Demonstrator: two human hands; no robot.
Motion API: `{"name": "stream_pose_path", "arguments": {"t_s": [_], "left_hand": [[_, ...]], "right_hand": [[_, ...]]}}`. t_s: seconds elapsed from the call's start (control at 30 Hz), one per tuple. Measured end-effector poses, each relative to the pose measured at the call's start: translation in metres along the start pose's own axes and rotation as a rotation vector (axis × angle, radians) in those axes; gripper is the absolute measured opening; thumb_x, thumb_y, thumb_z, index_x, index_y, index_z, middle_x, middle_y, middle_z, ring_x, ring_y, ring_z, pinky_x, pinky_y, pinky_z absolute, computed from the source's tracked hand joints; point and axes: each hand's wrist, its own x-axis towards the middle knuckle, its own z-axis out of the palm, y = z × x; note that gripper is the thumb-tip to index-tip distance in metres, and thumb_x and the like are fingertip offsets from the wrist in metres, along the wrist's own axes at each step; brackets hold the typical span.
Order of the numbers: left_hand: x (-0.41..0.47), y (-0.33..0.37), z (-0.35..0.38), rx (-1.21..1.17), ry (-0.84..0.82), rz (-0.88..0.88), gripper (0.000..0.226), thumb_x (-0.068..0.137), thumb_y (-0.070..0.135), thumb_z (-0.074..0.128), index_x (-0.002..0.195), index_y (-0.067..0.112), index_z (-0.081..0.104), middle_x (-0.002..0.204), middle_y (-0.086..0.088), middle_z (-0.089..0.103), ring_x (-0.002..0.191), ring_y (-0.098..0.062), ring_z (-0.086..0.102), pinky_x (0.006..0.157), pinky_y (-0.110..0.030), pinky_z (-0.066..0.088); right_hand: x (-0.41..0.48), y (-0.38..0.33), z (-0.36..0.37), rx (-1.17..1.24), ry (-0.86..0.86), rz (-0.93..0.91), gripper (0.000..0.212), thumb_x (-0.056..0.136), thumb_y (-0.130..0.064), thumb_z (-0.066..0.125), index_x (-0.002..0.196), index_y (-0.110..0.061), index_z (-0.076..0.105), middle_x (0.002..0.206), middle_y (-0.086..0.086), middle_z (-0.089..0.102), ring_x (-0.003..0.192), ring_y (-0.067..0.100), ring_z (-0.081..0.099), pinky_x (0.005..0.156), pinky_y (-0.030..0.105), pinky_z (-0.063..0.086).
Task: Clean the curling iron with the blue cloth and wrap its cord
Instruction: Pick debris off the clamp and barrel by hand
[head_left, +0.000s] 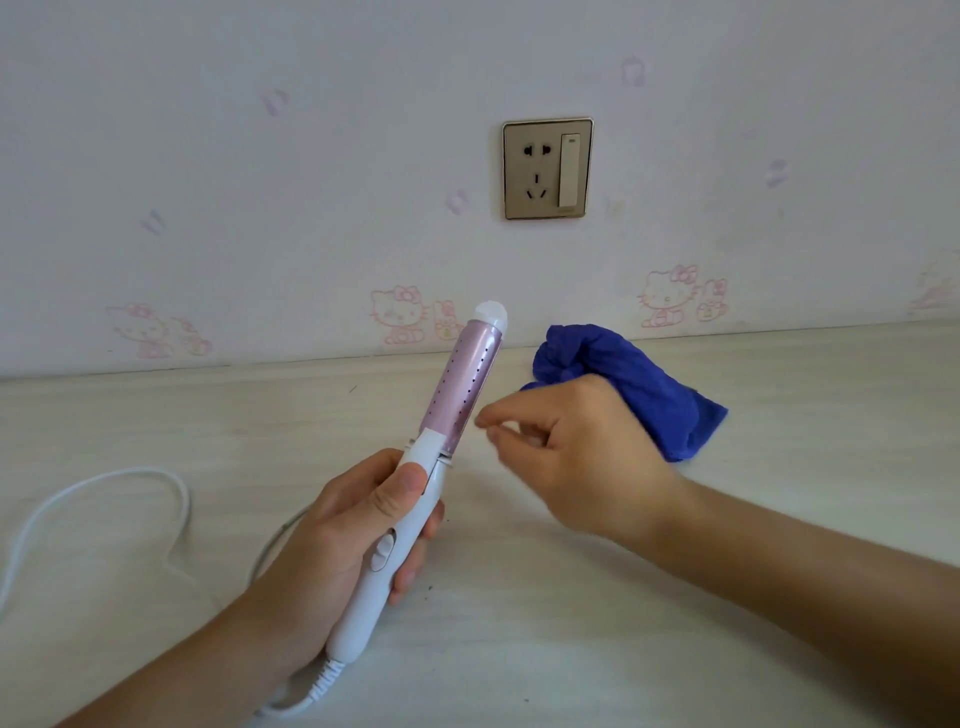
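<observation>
Pale wallpaper (311, 182) printed with pink cartoon cats is seen behind a light wood-grain surface (675, 597), with a gold socket plate (547, 169) mounted above it. On the surface, near the wall, a crumpled blue cloth (639, 379) is lying, partly hidden by the right hand (587, 467), whose fingers (493, 421) are loosely curled and empty, just beside the iron (426, 478). The iron's white handle is gripped by the left hand (337, 535), pink barrel tilted up toward the wall. Its white cord (104, 488) is looped at left.
</observation>
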Motion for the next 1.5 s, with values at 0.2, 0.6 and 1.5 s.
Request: {"name": "stream_pose_path", "arguments": {"t_s": [0.2,0.6,1.5], "left_hand": [[-0.001,0.001,0.001,0.022,-0.031,-0.006,0.061,0.077,0.058,0.069,0.098,0.001,0.061,0.082,-0.012,0.061,0.048,-0.022,0.047,0.045,-0.026,0.039],[-0.004,0.003,0.005,0.030,-0.005,-0.011,0.064,0.072,0.057,0.071,0.100,0.000,0.060,0.080,-0.013,0.060,0.048,-0.022,0.048,0.044,-0.026,0.039],[-0.008,0.008,0.007,0.050,-0.026,-0.023,0.050,0.073,0.056,0.072,0.095,0.011,0.065,0.082,-0.008,0.061,0.053,-0.024,0.050,0.048,-0.027,0.042]], "right_hand": [[0.013,0.011,-0.012,0.050,0.055,0.078,0.020,0.096,-0.008,0.066,0.094,-0.018,0.083,0.047,-0.006,0.044,0.044,0.010,0.037,0.046,0.013,0.026],[-0.010,-0.005,0.003,-0.026,-0.086,-0.079,0.014,0.092,-0.005,0.065,0.081,-0.005,0.073,0.050,0.005,0.044,0.054,0.027,0.041,0.048,0.033,0.033],[-0.002,0.005,0.000,0.082,-0.152,-0.022,0.031,0.095,-0.008,0.063,0.064,-0.011,0.057,0.054,0.005,0.042,0.053,0.023,0.037,0.050,0.033,0.031]]}}
